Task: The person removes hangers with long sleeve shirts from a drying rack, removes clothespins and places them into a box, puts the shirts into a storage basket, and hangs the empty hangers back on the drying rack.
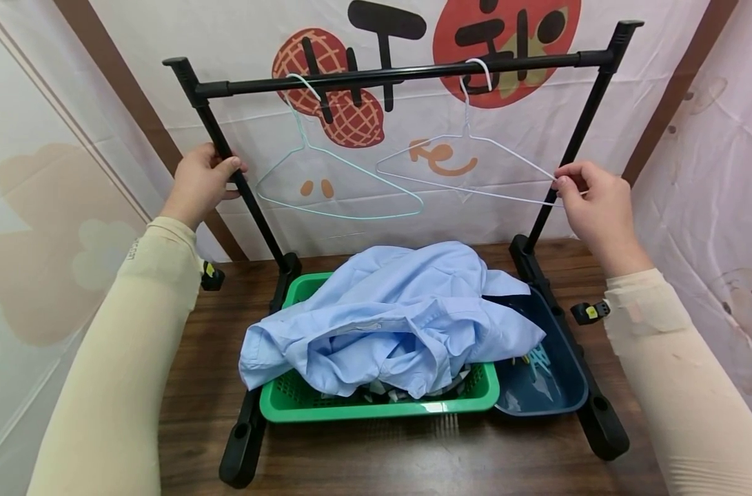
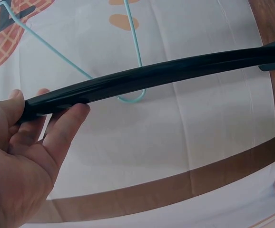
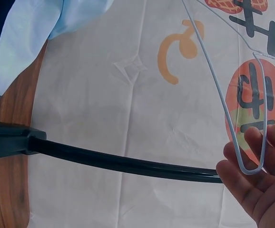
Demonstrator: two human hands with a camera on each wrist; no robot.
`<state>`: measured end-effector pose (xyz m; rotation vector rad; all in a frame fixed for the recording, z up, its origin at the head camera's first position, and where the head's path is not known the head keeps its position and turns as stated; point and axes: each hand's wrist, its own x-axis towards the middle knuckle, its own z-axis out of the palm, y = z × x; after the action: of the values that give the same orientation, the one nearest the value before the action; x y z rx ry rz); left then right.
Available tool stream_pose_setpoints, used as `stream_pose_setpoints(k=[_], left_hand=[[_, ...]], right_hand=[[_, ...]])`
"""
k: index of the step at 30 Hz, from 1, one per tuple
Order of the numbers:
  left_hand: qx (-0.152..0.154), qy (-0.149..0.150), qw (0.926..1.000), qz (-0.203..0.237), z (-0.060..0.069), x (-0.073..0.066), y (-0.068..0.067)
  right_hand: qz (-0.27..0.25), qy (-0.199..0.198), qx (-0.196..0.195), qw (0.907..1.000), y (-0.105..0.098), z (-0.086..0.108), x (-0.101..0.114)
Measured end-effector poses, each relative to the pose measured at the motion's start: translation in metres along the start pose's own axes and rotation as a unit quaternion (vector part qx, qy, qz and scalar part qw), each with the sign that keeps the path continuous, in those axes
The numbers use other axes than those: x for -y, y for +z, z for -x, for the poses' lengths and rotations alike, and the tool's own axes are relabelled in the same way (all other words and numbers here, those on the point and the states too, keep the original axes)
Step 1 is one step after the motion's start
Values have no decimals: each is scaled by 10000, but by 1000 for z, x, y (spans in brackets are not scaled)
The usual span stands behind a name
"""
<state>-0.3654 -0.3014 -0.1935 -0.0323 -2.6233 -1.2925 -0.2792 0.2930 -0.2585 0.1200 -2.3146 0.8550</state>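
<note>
My left hand (image 1: pixel 202 179) grips the left post (image 1: pixel 251 196) of a black clothes rack, thumb in front and fingers behind. Near it, a teal wire hanger (image 1: pixel 351 218) hangs from the rack's top bar (image 1: pixel 382 76). At the right post (image 1: pixel 577 134), my right hand (image 1: pixel 602 207) holds the right end of a white wire hanger (image 1: pixel 466 120), whose hook is over the bar. In the right wrist view, the looped end of the white hanger (image 3: pixel 217 85) lies across the fingers, close to the post (image 3: pixel 128 164).
A crumpled light blue shirt (image 1: pixel 376 310) lies over a green basket (image 1: pixel 382 415) between the rack's feet. Beside it, a dark blue bin (image 1: pixel 571 396) contains small light blue items (image 1: pixel 539 358). Black base feet (image 1: pixel 602 427) stand on the wooden table (image 1: pixel 444 461); a printed curtain (image 1: pixel 227 41) hangs behind.
</note>
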Motion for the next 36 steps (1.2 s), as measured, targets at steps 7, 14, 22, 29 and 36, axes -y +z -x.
stream_pose_setpoints(k=[7, 14, 22, 29, 36], left_hand=[[47, -25, 10000, 46, 0, 0, 0], [-5, -21, 10000, 65, 0, 0, 0], [-28, -15, 10000, 35, 0, 1, 2], [-41, -54, 9999, 94, 1, 1, 3], [-49, -39, 9999, 93, 2, 2, 3]], right_hand=[[16, 12, -405, 9992, -4, 1, 2], [-108, -430, -815, 9957, -7, 4, 6], [-269, -1080, -1078, 9879, -11, 16, 17], [-309, -1381, -1086, 9840, -12, 31, 31], [-692, -1779, -1084, 9756, -13, 48, 42]])
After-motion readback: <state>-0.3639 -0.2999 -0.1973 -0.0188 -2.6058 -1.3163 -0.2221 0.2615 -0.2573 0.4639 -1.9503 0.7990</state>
